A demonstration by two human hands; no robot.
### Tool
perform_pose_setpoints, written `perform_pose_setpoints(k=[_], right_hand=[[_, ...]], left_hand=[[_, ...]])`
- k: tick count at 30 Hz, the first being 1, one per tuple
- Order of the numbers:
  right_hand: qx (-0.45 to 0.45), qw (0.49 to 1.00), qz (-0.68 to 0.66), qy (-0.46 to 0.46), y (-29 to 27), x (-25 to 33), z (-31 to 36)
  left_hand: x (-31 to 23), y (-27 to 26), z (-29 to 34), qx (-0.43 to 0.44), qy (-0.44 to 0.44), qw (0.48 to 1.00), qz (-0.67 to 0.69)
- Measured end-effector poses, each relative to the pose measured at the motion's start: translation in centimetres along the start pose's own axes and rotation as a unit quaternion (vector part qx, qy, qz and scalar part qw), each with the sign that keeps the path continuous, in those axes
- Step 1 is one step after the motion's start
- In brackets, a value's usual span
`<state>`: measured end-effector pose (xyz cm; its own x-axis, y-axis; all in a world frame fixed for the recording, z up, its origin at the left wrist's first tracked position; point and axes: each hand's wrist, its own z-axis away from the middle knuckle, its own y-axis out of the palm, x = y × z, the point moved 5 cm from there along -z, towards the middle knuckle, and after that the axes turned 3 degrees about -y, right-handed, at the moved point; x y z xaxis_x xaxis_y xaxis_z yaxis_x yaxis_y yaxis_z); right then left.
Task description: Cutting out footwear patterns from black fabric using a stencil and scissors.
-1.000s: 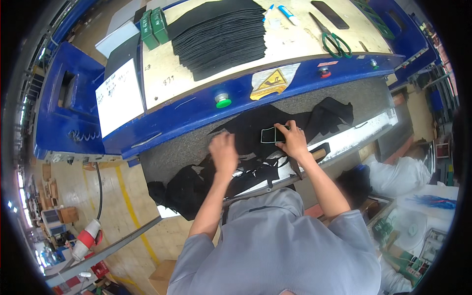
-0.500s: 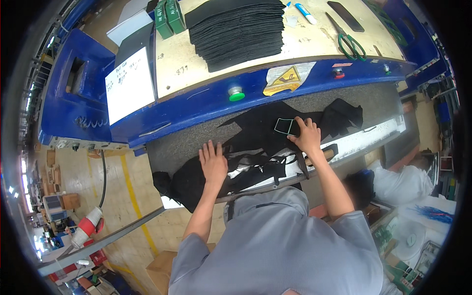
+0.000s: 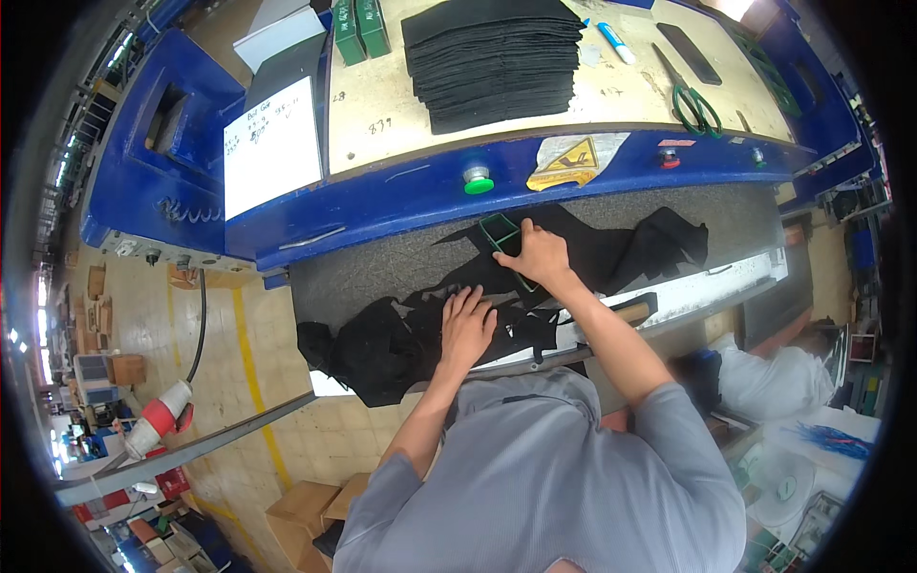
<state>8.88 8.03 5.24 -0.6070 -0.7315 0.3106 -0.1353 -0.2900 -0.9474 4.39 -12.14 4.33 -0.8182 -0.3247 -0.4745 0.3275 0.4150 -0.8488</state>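
My right hand (image 3: 538, 256) grips a small green-edged cutting die (image 3: 498, 229), thumb and fingers on its frame. The die is over a dark sheet of black material (image 3: 597, 248) with cut-out gaps and ragged edges. Whether it lies flat on the sheet or is slightly tilted, I cannot tell. My left hand (image 3: 467, 329) rests with fingers spread on the black material, nearer to me and left of the die. Bunched black scrap (image 3: 368, 353) hangs over the near left edge of the grey cutting bed (image 3: 382, 269).
Beyond the bed is a blue press beam (image 3: 401, 196) with a green button (image 3: 478, 180) and a red one (image 3: 670, 159). On its pale top are stacked black pieces (image 3: 492, 72), green-handled scissors (image 3: 695, 107) and a pen (image 3: 616, 43). Cardboard boxes (image 3: 304, 511) stand lower left.
My right hand has carried the cutting die left across the black material. My left hand has slid to the right, closer to the die. The whole view has shifted slightly.
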Motion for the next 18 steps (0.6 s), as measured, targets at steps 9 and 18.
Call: perform_pose_setpoints(k=[9, 18], right_hand=[[0.079, 0.972, -0.213, -0.066, 2.6, -3.0, 0.0], [-0.045, 0.904, -0.404, 0.134, 5.8, -0.7, 2.4]], left_hand=[[1.8, -0.9, 1.8, 0.015, -0.082, 0.993, 0.08], [3.4, 0.5, -0.2, 0.022, -0.157, 0.982, 0.103]])
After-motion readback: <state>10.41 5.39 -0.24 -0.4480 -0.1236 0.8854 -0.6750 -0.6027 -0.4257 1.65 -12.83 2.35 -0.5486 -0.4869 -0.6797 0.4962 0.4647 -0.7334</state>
